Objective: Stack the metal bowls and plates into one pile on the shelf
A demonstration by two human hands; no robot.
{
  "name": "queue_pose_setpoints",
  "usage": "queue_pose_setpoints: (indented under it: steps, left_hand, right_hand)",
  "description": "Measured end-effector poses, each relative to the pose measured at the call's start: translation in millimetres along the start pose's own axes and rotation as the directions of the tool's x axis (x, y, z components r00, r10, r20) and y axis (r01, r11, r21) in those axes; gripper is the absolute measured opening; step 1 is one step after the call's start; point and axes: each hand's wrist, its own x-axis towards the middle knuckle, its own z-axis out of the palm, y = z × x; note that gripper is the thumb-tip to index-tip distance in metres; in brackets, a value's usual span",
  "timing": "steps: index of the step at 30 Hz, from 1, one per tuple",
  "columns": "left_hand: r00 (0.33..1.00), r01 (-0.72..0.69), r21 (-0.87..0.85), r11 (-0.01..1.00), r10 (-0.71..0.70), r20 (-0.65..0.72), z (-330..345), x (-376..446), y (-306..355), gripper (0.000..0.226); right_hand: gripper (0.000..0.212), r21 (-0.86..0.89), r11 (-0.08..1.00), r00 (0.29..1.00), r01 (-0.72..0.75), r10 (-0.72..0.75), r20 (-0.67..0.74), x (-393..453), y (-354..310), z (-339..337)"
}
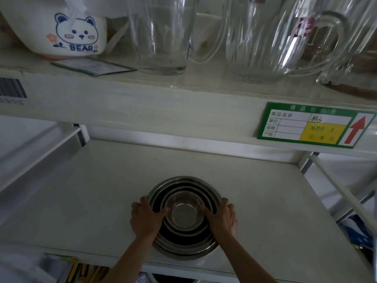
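A nested pile of round shiny metal bowls and plates (184,217) sits near the front edge of the pale white shelf (81,201). The left hand (145,218) grips the pile at nine o'clock, the right hand (222,218) at three o'clock, fingers (226,201) of both wrapped over the outer rims, thumbs reaching inside.

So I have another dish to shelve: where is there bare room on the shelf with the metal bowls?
The shelf is bare left of the left hand, right of the right hand, and behind the nested metal bowls up to the back wall. The upper shelf is crowded with glass pitchers and a bear bowl.
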Motion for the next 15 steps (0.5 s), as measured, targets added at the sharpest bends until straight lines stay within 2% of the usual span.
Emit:
queue_pose_setpoints:
  steps: [11,15]
  left_hand:
    - [0.999,0.022,0.024,0.999,-0.023,0.025,-10.0,-5.2,10.0,0.090]
    - [0.999,0.037,-0.089,0.995,-0.034,0.035,-14.2,-5.2,8.0,0.092]
  right_hand:
    - [0.074,-0.032,0.999,0.999,-0.013,0.014,0.036,-4.2,-3.8,-8.2]
    - [0.082,-0.106,0.994,0.999,-0.007,0.011,0.038,-5.7,-3.8,-14.1]
